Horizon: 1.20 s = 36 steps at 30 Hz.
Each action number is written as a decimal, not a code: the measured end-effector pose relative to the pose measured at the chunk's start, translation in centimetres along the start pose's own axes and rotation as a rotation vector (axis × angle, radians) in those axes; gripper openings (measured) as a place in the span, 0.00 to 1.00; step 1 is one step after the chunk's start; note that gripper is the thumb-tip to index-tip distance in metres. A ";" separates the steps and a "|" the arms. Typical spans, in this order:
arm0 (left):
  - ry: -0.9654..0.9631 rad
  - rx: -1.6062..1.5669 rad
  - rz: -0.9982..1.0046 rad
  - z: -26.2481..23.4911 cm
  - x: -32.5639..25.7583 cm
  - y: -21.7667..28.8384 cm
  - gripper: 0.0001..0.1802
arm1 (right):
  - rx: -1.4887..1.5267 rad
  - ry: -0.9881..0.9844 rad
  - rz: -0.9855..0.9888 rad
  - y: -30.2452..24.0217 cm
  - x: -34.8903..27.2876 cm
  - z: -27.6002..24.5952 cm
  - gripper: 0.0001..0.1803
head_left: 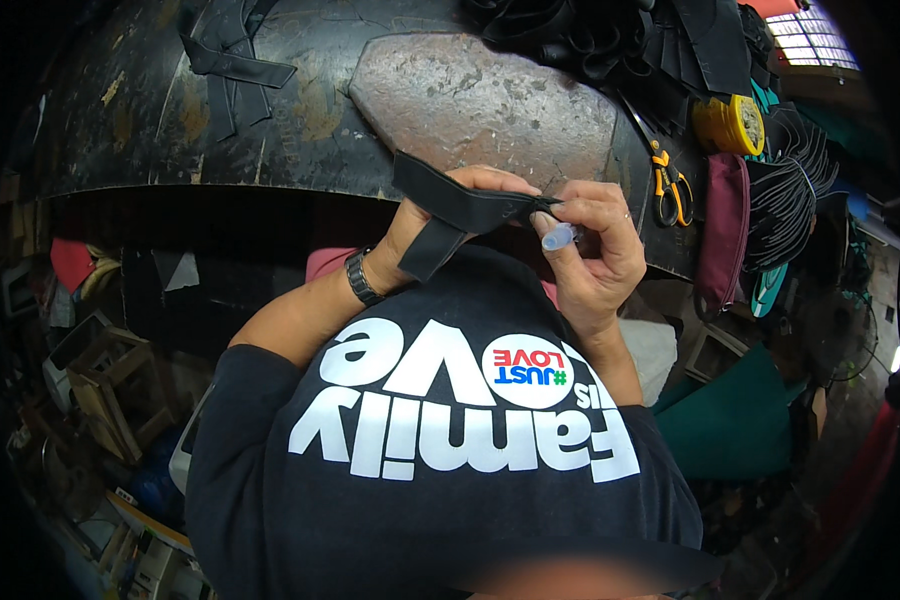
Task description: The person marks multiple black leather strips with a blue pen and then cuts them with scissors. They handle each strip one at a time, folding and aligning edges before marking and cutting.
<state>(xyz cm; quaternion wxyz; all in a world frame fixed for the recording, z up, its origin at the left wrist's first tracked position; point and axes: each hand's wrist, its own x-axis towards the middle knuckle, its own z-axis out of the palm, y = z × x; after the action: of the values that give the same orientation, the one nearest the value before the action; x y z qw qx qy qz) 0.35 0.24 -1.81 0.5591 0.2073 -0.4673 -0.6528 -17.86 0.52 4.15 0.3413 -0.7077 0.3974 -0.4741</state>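
Note:
In front of my chest I hold a folded black strap, its two tails pointing left and down. My left hand is closed on it, with fingers behind the strap and mostly hidden. My right hand is closed at the strap's narrow right end, thumb and forefinger pinching there. A small tool with a clear bluish end sticks out between the right thumb and fingers; its other end is hidden, so its kind does not show.
A worn grey slab lies on the dark workbench ahead. Black straps are at far left, a heap of black pieces at far right. Orange-handled scissors, a yellow tub and a maroon pouch are on the right.

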 end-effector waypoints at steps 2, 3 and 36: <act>-0.039 0.028 0.053 0.1 0.1 0.3 0.20 | 0.010 0.002 0.011 0.0 -0.2 0.1 0.10; -0.043 0.091 0.089 0.2 0.2 0.4 0.20 | 0.016 0.002 0.006 0.0 -0.3 0.2 0.10; 0.091 0.393 0.124 0.5 0.2 1.8 0.08 | 0.138 0.055 0.052 -0.4 0.0 2.0 0.13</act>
<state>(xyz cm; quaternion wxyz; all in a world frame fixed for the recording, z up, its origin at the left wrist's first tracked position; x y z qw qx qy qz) 0.86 0.32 -0.02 0.5677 0.3125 -0.5715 -0.5035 -15.84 0.87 3.84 0.3904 -0.6586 0.3914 -0.5106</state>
